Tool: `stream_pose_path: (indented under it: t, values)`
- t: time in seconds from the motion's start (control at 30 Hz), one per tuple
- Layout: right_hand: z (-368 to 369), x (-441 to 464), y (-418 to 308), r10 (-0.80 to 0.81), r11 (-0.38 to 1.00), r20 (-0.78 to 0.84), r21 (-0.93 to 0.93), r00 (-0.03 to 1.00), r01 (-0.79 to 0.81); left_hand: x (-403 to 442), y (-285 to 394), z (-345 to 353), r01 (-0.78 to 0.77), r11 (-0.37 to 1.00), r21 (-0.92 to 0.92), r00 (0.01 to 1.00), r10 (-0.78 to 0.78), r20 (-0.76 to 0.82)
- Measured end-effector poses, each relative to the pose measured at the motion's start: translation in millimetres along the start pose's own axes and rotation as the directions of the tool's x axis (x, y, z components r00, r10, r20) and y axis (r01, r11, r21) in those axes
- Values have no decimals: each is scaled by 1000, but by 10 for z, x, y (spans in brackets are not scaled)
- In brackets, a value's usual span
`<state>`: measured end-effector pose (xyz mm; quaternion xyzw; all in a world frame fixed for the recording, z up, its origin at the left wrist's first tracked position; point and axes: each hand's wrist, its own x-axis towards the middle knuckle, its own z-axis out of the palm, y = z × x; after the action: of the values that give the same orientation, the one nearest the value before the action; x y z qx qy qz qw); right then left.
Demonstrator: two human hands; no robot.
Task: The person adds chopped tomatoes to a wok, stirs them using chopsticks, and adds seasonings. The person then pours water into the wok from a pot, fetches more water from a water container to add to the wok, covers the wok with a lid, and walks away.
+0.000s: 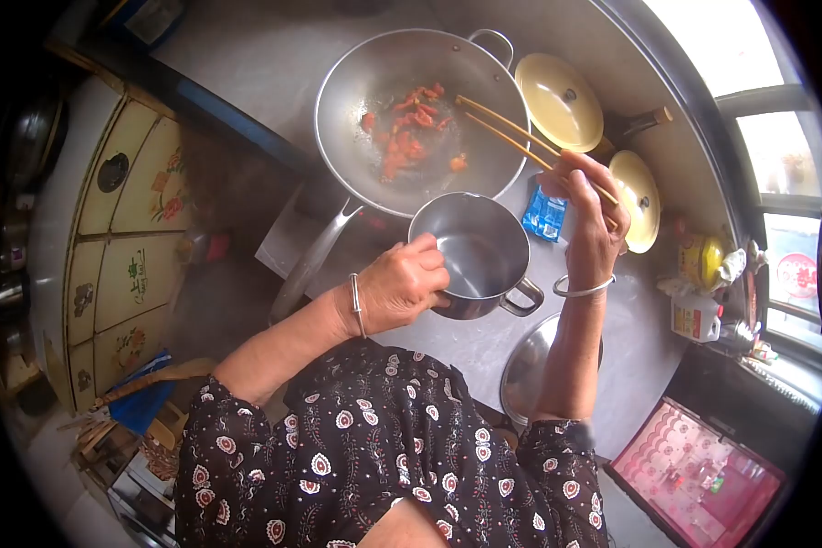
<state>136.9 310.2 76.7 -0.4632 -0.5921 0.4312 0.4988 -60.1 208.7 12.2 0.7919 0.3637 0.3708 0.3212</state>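
Note:
My left hand (400, 285) grips the near-left rim of a small metal pot (480, 248), which looks empty inside. The pot is at the near edge of a large wok (347, 128). In my right hand (592, 205) is a pair of chopsticks (511, 133), their tips reaching over the wok. Reddish-orange pieces of food (411, 137) lie in the middle of the wok. Under the right hand's side, a blue packet (545, 216) rests on the counter. The wok's long handle (312, 260) points toward me at the left.
Two yellow lids (555, 100) stand along the right wall. A metal lid (530, 370) lies near my right forearm. Bottles and bags (697, 310) crowd the windowsill side. Tiled cabinet doors (128, 237) are on the left, a pink-patterned panel (694, 475) at the lower right.

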Motion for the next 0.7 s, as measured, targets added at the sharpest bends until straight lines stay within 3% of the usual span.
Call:
stream_pose_path:
  t: [0.47,0.7]
  values:
    - [-9,12,146,94,994,62,56,994,-97,-79,34,63,2,992,123,1000,-5,25]
    - [29,213,724,75,995,51,-73,996,-72,-206,94,36,42,993,111,999,-45,22]
